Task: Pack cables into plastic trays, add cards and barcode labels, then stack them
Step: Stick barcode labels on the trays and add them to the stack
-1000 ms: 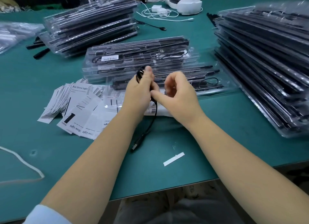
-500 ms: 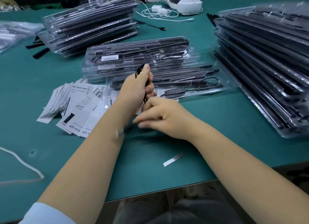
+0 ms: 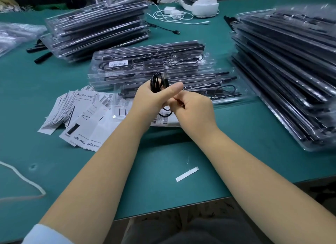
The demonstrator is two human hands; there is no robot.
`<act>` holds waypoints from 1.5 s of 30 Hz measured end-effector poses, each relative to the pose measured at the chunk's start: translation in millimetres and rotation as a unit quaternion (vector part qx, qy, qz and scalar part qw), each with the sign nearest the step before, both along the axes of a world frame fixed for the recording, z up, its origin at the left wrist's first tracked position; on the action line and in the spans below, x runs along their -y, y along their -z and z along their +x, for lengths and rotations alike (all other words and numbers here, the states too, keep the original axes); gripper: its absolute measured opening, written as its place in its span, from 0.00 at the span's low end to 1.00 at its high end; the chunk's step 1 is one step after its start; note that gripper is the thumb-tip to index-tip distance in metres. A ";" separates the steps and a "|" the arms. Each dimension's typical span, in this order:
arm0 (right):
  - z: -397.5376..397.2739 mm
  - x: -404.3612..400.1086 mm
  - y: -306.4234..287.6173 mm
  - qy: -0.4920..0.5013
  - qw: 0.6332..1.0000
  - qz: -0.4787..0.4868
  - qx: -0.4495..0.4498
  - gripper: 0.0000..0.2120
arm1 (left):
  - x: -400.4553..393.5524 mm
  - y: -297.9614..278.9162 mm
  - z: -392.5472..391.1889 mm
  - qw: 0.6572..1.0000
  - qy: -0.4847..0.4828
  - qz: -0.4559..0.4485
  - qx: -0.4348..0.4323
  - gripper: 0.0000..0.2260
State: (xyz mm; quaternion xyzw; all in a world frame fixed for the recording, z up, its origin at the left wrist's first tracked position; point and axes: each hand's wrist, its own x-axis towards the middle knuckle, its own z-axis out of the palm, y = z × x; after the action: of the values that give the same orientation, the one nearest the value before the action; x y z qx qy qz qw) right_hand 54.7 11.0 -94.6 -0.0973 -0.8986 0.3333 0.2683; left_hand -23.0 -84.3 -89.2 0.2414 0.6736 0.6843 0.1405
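My left hand (image 3: 152, 100) grips a coiled black cable (image 3: 159, 82), its loops sticking up above my fist and a lower loop showing below. My right hand (image 3: 192, 107) meets it from the right, fingers curled on the cable's lower part. Just behind my hands lies an open clear plastic tray (image 3: 227, 96) with black parts in it. Behind that stands a short stack of packed trays (image 3: 149, 61), the top one bearing a barcode label (image 3: 118, 63). White printed cards (image 3: 81, 116) lie fanned out to the left.
Tall stacks of packed trays stand at the right (image 3: 291, 70) and back left (image 3: 98, 25). A white paper strip (image 3: 187, 174) lies on the green table (image 3: 163, 189) near its front edge. A white cord (image 3: 23, 180) curves at the left. White chargers and cables (image 3: 172, 12) sit at the back.
The cable's loose end, which hung to the table a second ago, is now wound up in my left hand. My right hand swept down and left, then came back up to the coil.
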 end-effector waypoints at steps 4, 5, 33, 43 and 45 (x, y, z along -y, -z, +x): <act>1.0 4.2 2.0 -0.005 0.997 0.074 0.001 0.11 | -4.7 0.5 2.1 0.997 -0.074 -0.006 0.004 0.17; 0.8 3.6 1.7 -0.011 0.999 0.041 0.014 0.11 | -5.5 0.5 2.7 0.996 -0.085 -0.011 0.003 0.17; -1.7 12.7 4.2 -0.217 0.911 -0.342 0.077 0.13 | 7.5 -1.2 9.1 0.990 0.078 -0.113 -0.019 0.22; -6.6 13.3 2.9 -0.133 0.909 -0.388 0.066 0.09 | 3.6 -11.9 13.2 0.952 0.082 -0.206 -0.210 0.22; -6.5 8.6 0.0 -0.105 0.885 -0.449 0.060 0.11 | 11.4 -17.9 8.6 0.911 0.098 -0.275 -0.291 0.25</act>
State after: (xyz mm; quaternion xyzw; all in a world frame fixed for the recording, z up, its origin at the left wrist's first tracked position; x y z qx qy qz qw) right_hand 48.3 2.4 -94.5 -0.1321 -0.6723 0.7208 0.1051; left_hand -14.5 -95.7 -71.3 0.4462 0.8190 0.3547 0.0656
